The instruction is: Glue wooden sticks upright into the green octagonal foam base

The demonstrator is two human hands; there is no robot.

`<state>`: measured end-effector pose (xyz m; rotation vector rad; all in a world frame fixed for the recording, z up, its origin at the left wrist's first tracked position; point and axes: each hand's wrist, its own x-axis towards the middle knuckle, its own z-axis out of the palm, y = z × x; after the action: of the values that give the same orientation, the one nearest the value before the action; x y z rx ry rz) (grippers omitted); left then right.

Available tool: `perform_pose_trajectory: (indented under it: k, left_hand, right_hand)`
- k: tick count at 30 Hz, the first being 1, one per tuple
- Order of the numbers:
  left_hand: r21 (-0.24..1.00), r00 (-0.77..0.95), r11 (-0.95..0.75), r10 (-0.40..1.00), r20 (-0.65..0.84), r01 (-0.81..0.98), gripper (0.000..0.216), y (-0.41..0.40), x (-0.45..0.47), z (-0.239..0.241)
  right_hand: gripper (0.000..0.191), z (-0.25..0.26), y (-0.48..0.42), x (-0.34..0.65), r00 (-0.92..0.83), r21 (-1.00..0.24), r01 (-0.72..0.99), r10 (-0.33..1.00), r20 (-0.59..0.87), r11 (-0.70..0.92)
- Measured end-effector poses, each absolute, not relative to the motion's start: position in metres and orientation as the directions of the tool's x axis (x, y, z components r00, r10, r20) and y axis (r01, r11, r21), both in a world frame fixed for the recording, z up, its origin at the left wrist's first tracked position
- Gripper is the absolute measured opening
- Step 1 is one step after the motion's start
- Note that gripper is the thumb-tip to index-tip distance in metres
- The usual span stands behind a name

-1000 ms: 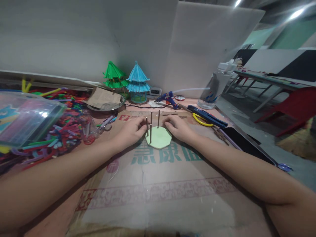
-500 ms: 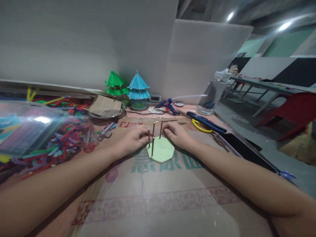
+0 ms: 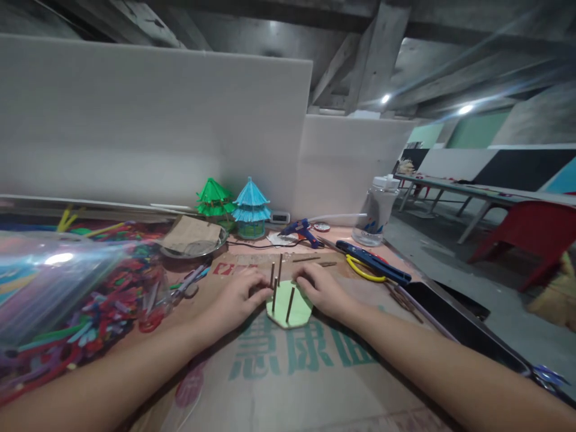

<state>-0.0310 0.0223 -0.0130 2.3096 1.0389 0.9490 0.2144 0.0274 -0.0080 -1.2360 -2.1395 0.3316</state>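
Far left on the desk I've got a messy heap of pipe cleaners, with a clear plastic case partly over it, blurry along the near-left corner. Next over, a metal dish sits toward the back edge with a bit of brown card in it, then the green pagoda model and the blue pagoda model side by side.

My left hand comes in here, fingers half curled with a small gap between thumb and forefinger, tips right up at the left rim of the pale green base. Can't tell if they're gripping that rim or just resting by it. The base lies flat mid-desk on a cardboard sheet, four thin brown sticks standing on it, the front-right one leaning a little.

My right hand is at the base's right rim, fingers loosely bent, grip again too hidden to call. Behind it there's a blue glue gun near the back edge, then a yellow-handled tool, and a clear bottle at the back-right corner.
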Motion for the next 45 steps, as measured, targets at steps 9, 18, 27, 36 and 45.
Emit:
perform_pose_trajectory:
  k: [9,18,27,36,45]
  left_hand:
    - [0.622,0.457,-0.598,0.797,0.394,0.505,0.021,0.0193,-0.0305,-0.0113]
    - [0.612,0.508,-0.609,0.783,0.36,0.505,0.021,0.0219,-0.0304,-0.0115]
    - [0.601,0.537,-0.613,0.775,0.332,0.512,0.021,0.0236,-0.0315,-0.0143]
    - [0.58,0.533,-0.614,0.778,0.333,0.535,0.02,0.0224,-0.0313,-0.0154]
    - [0.551,0.505,-0.598,0.797,0.332,0.582,0.019,0.0153,-0.0285,-0.0109]
  right_hand:
    - [0.012,-0.0105,0.0292,0.2136,-0.352,-0.515,0.685,0.854,0.384,0.514]
    - [0.014,-0.0112,0.0316,0.2142,-0.361,-0.495,0.701,0.854,0.375,0.514]
    - [0.015,-0.0084,0.0291,0.212,-0.376,-0.489,0.71,0.86,0.345,0.507]
    - [0.013,-0.0088,0.0296,0.2129,-0.408,-0.471,0.701,0.842,0.353,0.536]
    - [0.012,-0.0099,0.0299,0.2125,-0.412,-0.455,0.701,0.833,0.37,0.549]
